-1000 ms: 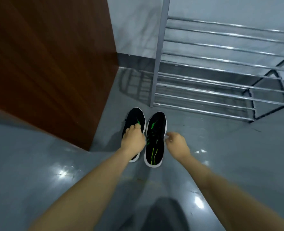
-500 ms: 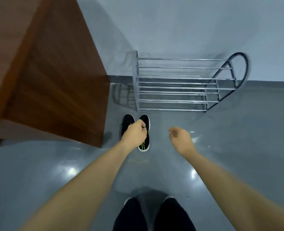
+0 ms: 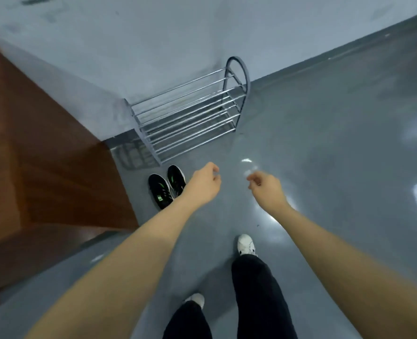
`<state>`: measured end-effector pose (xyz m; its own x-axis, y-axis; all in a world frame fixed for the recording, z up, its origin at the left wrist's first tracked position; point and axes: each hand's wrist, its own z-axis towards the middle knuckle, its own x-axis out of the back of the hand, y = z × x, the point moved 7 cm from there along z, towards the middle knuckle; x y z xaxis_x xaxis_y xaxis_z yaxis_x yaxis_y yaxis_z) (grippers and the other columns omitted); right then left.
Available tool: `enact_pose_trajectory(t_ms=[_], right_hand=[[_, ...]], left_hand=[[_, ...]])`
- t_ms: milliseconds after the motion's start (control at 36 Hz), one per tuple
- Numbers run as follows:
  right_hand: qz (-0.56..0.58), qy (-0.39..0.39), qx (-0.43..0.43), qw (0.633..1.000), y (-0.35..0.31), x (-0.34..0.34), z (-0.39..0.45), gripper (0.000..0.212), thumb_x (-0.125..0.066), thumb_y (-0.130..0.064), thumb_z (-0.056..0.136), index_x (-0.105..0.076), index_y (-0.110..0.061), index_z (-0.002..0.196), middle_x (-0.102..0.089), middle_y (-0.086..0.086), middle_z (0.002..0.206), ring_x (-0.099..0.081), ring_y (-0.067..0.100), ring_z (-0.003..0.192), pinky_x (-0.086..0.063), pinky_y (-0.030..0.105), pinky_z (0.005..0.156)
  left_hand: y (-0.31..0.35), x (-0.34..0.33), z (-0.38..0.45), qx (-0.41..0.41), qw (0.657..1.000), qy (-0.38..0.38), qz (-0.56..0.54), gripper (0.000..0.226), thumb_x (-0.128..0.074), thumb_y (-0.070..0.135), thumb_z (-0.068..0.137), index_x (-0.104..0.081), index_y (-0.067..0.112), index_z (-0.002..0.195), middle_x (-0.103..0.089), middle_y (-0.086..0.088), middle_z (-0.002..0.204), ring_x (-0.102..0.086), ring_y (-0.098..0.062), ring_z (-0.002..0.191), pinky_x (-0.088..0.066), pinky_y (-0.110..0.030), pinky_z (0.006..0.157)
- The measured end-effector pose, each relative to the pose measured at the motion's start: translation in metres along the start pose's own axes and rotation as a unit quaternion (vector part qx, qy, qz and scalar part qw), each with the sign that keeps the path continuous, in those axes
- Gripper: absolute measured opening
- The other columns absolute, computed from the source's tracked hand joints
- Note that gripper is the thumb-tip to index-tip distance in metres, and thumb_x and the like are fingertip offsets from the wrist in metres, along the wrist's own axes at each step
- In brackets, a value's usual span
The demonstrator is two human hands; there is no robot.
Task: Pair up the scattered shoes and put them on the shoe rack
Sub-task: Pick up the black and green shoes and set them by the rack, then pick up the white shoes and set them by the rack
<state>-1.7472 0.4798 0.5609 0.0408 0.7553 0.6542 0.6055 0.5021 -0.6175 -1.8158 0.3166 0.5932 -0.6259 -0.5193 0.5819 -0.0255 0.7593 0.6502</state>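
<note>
1. Standing side by side on the grey floor [image 3: 312, 148], left of the frame's middle, the two black shoes form a pair: the left shoe [image 3: 160, 191] and the right shoe [image 3: 176, 179] touch or nearly touch along their inner edges, toes pointing toward the upper part of the frame.
2. Just above them sits the shoe rack [image 3: 190, 118], a chrome-bar frame against the wall; none of its tiers shows a shoe.
3. The left hand [image 3: 203, 185] hovers just right of the pair, fingers loosely curled, its grip holding nothing.
4. The right hand [image 3: 267, 189] hangs further right over bare floor, fingers likewise loosely curled and empty.
5. Judging by the knit-looking uppers and white soles, these are light trainers: soft on top, stiffer underneath, and not fragile.
6. A good hold would probably be at the heel collars, two fingers hooked inside each, or both heels pinched together in one hand.
7. Squeezing the soft uppers may let a shoe sag or twist; the soles give a firmer purchase.
8. The rack's round bars look smooth, so each sole should span two bars to sit steady.
</note>
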Motion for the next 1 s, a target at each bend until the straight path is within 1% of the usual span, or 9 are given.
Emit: enact_pose_trajectory(t_ms=[83, 250, 389, 500, 611, 639, 694, 917, 1000], right_hand=[[0.035, 0.049, -0.044, 0.997, 0.025, 0.006, -0.052, 0.029, -0.046, -0.007, 0.088, -0.067, -0.011, 0.108, -0.069, 0.012, 0.105, -0.062, 0.032, 0.1, -0.05, 0.042, 0.088], [0.092, 0.125, -0.121, 0.98, 0.072, 0.011, -0.158, 0.028, -0.045, -0.009, 0.089, -0.066, -0.012, 0.107, -0.069, 0.009, 0.104, -0.062, 0.029, 0.098, -0.05, 0.043, 0.086], [0.147, 0.214, -0.196, 0.946, 0.133, 0.018, -0.261, 0.027, -0.045, -0.006, 0.089, -0.066, -0.01, 0.105, -0.068, 0.009, 0.103, -0.061, 0.028, 0.098, -0.051, 0.042, 0.083], [0.196, 0.288, -0.266, 0.899, 0.187, 0.013, -0.352, 0.026, -0.045, -0.008, 0.088, -0.065, -0.015, 0.103, -0.068, 0.006, 0.098, -0.064, 0.026, 0.092, -0.052, 0.042, 0.081], [0.223, 0.352, -0.32, 0.851, 0.229, 0.007, -0.439, 0.028, -0.046, -0.007, 0.088, -0.067, -0.012, 0.105, -0.069, 0.01, 0.101, -0.063, 0.028, 0.095, -0.052, 0.041, 0.082], [0.233, 0.377, -0.348, 0.826, 0.247, 0.001, -0.483, 0.028, -0.046, -0.007, 0.088, -0.067, -0.012, 0.105, -0.07, 0.01, 0.102, -0.062, 0.029, 0.096, -0.051, 0.041, 0.082], [0.251, 0.395, -0.373, 0.801, 0.266, -0.011, -0.523, 0.027, -0.046, -0.008, 0.087, -0.067, -0.014, 0.103, -0.069, 0.009, 0.101, -0.062, 0.03, 0.095, -0.051, 0.044, 0.084], [0.308, 0.453, -0.461, 0.698, 0.323, -0.092, -0.707, 0.025, -0.045, -0.01, 0.089, -0.066, -0.013, 0.104, -0.07, 0.006, 0.101, -0.063, 0.026, 0.098, -0.05, 0.043, 0.086], [0.311, 0.471, -0.488, 0.666, 0.337, -0.126, -0.767, 0.026, -0.045, -0.009, 0.089, -0.066, -0.011, 0.104, -0.07, 0.005, 0.103, -0.063, 0.026, 0.096, -0.052, 0.041, 0.083]], left_hand=[[0.013, -0.02, -0.031, -0.044, 0.997, -0.052, 0.042, 0.031, -0.038, 0.02, 0.097, -0.046, 0.012, 0.125, -0.064, -0.013, 0.103, -0.058, -0.031, 0.084, -0.05, -0.037, 0.074], [0.036, -0.062, -0.088, -0.121, 0.974, -0.125, 0.144, 0.031, -0.04, 0.018, 0.095, -0.05, 0.011, 0.123, -0.063, -0.012, 0.113, -0.056, -0.03, 0.107, -0.049, -0.036, 0.086], [0.067, -0.131, -0.149, -0.215, 0.934, -0.201, 0.2, 0.03, -0.04, 0.014, 0.095, -0.051, 0.008, 0.122, -0.064, -0.017, 0.108, -0.06, -0.033, 0.099, -0.048, -0.035, 0.082], [0.084, -0.197, -0.216, -0.281, 0.883, -0.285, 0.244, 0.028, -0.041, 0.014, 0.096, -0.051, 0.008, 0.122, -0.064, -0.016, 0.108, -0.059, -0.032, 0.099, -0.046, -0.034, 0.083], [0.098, -0.256, -0.284, -0.341, 0.835, -0.329, 0.282, 0.029, -0.042, 0.014, 0.096, -0.051, 0.007, 0.122, -0.062, -0.016, 0.111, -0.057, -0.033, 0.103, -0.047, -0.036, 0.083], [0.1, -0.282, -0.321, -0.363, 0.811, -0.354, 0.293, 0.029, -0.042, 0.014, 0.096, -0.051, 0.006, 0.122, -0.062, -0.017, 0.112, -0.057, -0.033, 0.102, -0.047, -0.036, 0.082], [0.098, -0.306, -0.357, -0.382, 0.789, -0.374, 0.303, 0.028, -0.042, 0.013, 0.096, -0.052, 0.005, 0.121, -0.062, -0.017, 0.114, -0.059, -0.034, 0.102, -0.047, -0.035, 0.081], [0.044, -0.403, -0.527, -0.445, 0.675, -0.461, 0.366, 0.028, -0.04, 0.017, 0.098, -0.052, 0.007, 0.122, -0.061, -0.014, 0.117, -0.058, -0.033, 0.106, -0.047, -0.036, 0.087], [0.016, -0.434, -0.58, -0.466, 0.632, -0.478, 0.393, 0.028, -0.042, 0.016, 0.097, -0.053, 0.006, 0.121, -0.062, -0.014, 0.118, -0.057, -0.032, 0.107, -0.047, -0.037, 0.091]])
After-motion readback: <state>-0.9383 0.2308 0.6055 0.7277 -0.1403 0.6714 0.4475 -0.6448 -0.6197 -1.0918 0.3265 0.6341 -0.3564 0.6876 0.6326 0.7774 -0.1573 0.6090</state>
